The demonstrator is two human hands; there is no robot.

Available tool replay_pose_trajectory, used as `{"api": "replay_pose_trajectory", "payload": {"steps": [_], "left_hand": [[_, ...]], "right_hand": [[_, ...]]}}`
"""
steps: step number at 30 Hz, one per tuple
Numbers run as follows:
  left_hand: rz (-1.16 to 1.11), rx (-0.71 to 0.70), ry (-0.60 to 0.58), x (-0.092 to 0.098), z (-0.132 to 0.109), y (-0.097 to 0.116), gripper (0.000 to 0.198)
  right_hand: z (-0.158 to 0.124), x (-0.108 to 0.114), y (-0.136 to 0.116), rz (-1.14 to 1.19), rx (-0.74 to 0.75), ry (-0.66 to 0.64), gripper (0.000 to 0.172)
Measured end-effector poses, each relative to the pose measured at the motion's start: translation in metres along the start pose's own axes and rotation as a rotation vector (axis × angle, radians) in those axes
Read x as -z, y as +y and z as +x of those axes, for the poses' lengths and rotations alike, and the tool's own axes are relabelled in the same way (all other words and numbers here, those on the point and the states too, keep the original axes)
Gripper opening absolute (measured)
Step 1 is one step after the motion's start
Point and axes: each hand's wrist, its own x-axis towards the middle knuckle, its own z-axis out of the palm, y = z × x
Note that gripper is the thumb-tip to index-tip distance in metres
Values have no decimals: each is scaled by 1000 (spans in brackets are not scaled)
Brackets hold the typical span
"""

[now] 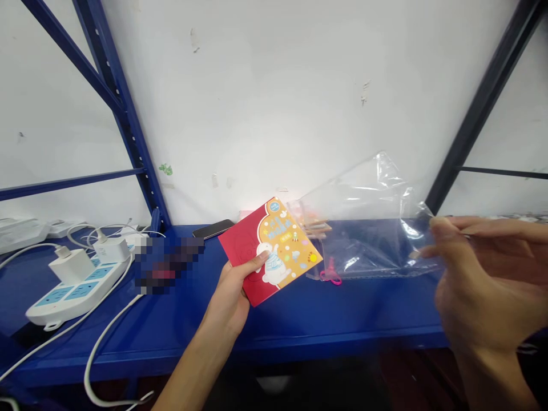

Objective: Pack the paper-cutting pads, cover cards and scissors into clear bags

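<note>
My left hand [234, 288] is closed on the lower corner of a red and orange card [274, 248] printed with a white cartoon animal, holding it tilted above the blue shelf [299, 325]. My right hand [479, 274] pinches the right edge of a clear plastic bag [363, 228] and holds it up, its mouth toward the card. Small wooden pieces [314, 224] and a pink clip [330, 276] show at the bag's left end.
A white power strip [72, 288] with chargers and white cables lies at the left. A dark phone [213, 229] rests by the wall behind a pixelated patch [169, 262]. Blue rack posts [124, 114] rise at left, a dark brace [479, 108] at right.
</note>
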Motion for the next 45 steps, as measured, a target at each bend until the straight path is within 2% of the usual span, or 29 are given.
{"api": "replay_pose_trajectory", "payload": {"steps": [8,20,25,31,34,38,45], "left_hand": [[-17,52,2,-3,-2,-2,50],[-63,87,-47,-2,-2,0,47],[-135,142,-62,-3,-2,2,48],[-143,170,-69,-4,-4,4,47],[-96,146,-65,-5,-5,3,46],[-49,92,-34,-5,-5,1,44],[47,-15,22,2,1,-2,46]], "right_hand": [[2,-3,8,45,77,-34,25],[-3,-3,2,53,-67,-82,25],[-4,-3,1,71,-74,-95,23],[-6,-3,5,67,-146,-179,19],[-6,-3,9,75,-174,-204,18],[0,-1,14,94,-130,-112,20],[5,1,14,136,-145,-58,23]]}}
